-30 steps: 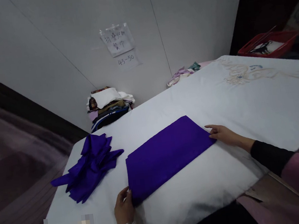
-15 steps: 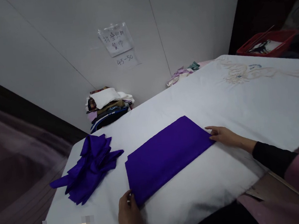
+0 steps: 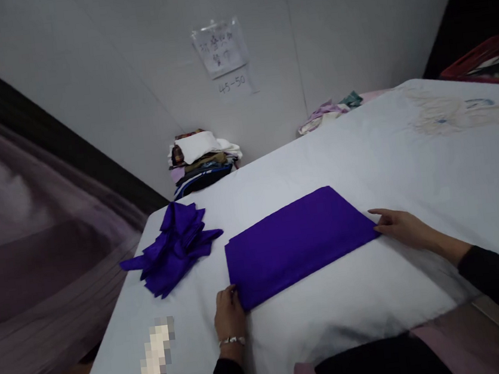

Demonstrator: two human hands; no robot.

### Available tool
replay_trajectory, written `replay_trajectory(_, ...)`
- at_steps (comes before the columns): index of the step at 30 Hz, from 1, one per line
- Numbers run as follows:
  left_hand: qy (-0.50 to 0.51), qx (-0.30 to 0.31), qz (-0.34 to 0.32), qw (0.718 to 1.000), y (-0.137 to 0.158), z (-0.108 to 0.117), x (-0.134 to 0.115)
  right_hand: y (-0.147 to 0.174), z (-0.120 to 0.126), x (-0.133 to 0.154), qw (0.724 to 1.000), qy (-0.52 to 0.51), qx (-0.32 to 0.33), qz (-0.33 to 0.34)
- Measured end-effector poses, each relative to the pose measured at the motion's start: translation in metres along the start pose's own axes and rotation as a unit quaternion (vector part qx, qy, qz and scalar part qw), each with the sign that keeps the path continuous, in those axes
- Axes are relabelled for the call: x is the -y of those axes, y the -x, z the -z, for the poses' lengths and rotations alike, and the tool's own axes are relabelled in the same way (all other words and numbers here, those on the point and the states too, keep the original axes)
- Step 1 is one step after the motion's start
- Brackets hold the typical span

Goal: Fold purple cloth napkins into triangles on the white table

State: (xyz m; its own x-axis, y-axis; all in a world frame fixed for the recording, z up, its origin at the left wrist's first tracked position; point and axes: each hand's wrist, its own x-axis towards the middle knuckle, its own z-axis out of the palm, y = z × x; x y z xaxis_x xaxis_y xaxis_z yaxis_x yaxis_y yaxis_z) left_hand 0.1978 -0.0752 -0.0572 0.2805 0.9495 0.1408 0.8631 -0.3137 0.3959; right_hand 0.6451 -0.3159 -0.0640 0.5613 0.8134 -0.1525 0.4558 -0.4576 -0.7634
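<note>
A purple cloth napkin (image 3: pixel 301 244), folded into a flat rectangle, lies on the white tablecloth (image 3: pixel 318 161) in front of me. My left hand (image 3: pixel 229 316), with a bracelet at its wrist, pinches the near left corner. At the right end, the thumb and fingers of my right hand (image 3: pixel 401 231) close on the other near corner, with the index finger stretched out past it. To the left sits a bunched pile of purple cloth (image 3: pixel 175 249) with several points sticking out.
Folded clothes (image 3: pixel 204 162) are stacked beyond the far edge, against the wall. More cloth (image 3: pixel 326 112) lies farther right along it. A paper sign (image 3: pixel 221 49) hangs above. At far right stands a red basket (image 3: pixel 465 69). A pixelated pale object (image 3: pixel 158 353) lies at the lower left.
My view has swung left and down a little, so everything appears farther right and mostly higher. Both hands stay at the same napkin corners, and the napkin keeps its folded shape.
</note>
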Motion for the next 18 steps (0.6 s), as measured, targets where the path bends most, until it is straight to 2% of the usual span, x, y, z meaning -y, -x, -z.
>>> replay_trajectory(4,-0.002,-0.005,-0.010,1.000,-0.002,-0.002,-0.003,-0.002,0.000,-0.007,1.000,0.024,0.004,0.001)
replay_trajectory(9,-0.019,0.027,0.008,0.999,-0.003,-0.001,-0.010,-0.005,0.002,-0.014,0.999,0.043,0.002,-0.018)
replay_trajectory(16,-0.012,0.033,0.000,0.999,-0.005,0.000,-0.014,-0.008,0.001,-0.023,0.999,0.048,-0.003,0.000)
replay_trajectory(18,-0.004,0.029,-0.005,1.000,-0.007,-0.001,-0.014,-0.007,0.000,-0.024,0.995,0.091,-0.044,0.007)
